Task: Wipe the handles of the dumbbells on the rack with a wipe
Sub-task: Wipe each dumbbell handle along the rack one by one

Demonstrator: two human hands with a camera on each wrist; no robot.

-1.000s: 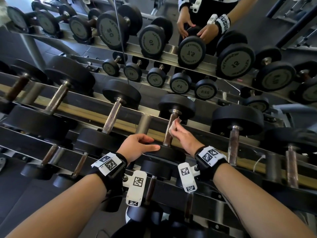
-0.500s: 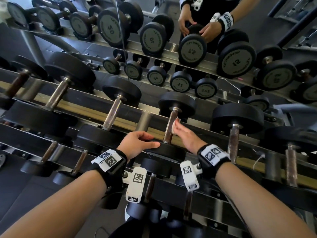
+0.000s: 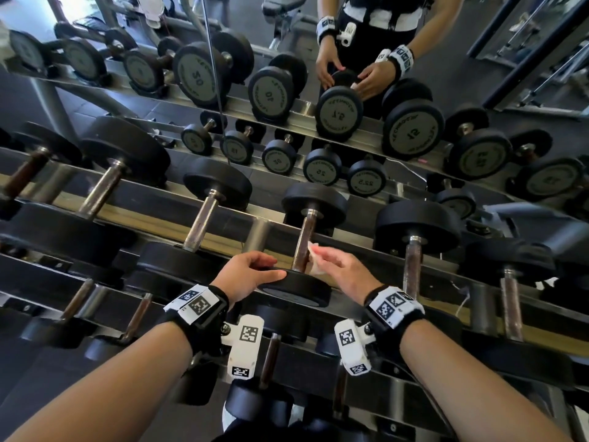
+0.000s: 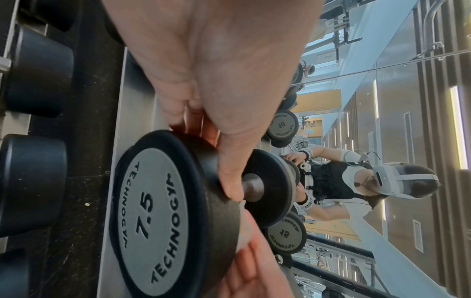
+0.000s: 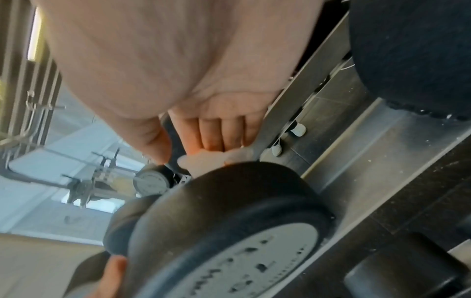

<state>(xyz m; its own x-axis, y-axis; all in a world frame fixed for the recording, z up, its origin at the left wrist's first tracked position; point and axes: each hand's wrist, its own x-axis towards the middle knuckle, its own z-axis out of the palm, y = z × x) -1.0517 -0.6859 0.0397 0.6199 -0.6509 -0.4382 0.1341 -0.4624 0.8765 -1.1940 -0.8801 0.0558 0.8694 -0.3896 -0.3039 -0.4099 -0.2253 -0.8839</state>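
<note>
A black 7.5 dumbbell (image 3: 294, 287) lies on the middle rail of the rack (image 3: 223, 247), its brown handle (image 3: 304, 237) pointing away from me. My left hand (image 3: 271, 266) grips the rim of its near head, thumb over the top edge. My right hand (image 3: 328, 260) holds a white wipe (image 3: 315, 264) against the lower right side of the handle. In the left wrist view my thumb (image 4: 229, 171) lies across the 7.5 head (image 4: 153, 221). In the right wrist view the fingers (image 5: 216, 131) press the wipe (image 5: 203, 161) just behind the head (image 5: 229, 221).
Other dumbbells lie left (image 3: 200, 224) and right (image 3: 412, 266) on the same rail, with smaller ones on a lower rail (image 3: 267, 362). Behind the rack a mirror (image 3: 350, 90) shows the rack and me.
My right hand has slid the wipe down the handle, from near the far head to close to the near head. The left hand has stayed on the near head.
</note>
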